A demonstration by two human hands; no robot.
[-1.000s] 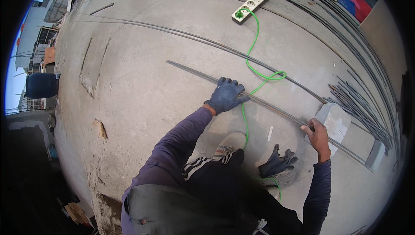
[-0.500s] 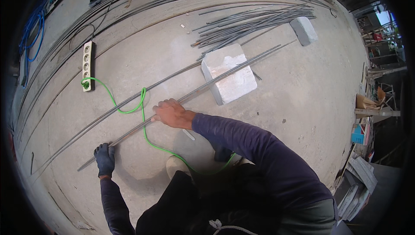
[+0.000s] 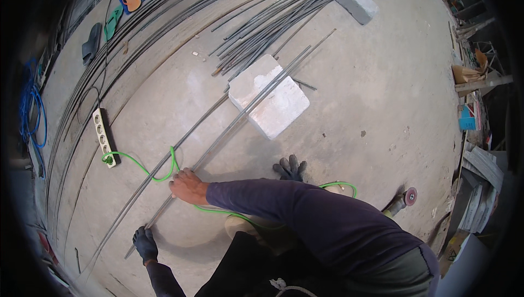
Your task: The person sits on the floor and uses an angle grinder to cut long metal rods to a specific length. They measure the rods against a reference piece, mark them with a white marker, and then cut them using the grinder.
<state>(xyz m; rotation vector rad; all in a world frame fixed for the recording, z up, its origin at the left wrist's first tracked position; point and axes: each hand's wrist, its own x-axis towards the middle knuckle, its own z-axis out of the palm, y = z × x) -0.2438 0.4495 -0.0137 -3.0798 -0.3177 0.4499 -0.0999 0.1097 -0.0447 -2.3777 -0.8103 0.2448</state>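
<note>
Concrete floor (image 3: 376,100) spread beneath the rods (image 3: 219,140) in the head view, the gloved left hand (image 3: 146,244) closed around them near one tip, the bare right hand (image 3: 188,186) gripping farther up, their far stretch crossing over the block (image 3: 279,112).

dull metal rods (image 3: 248,111), rough chalky block (image 3: 284,108), matt concrete floor (image 3: 382,78), smooth plastic cable (image 3: 175,159)

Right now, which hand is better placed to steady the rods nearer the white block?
Probably the right hand: bare, it grips the rods closer to the white block. The gloved left hand holds near their opposite end, farther from the block.
</note>
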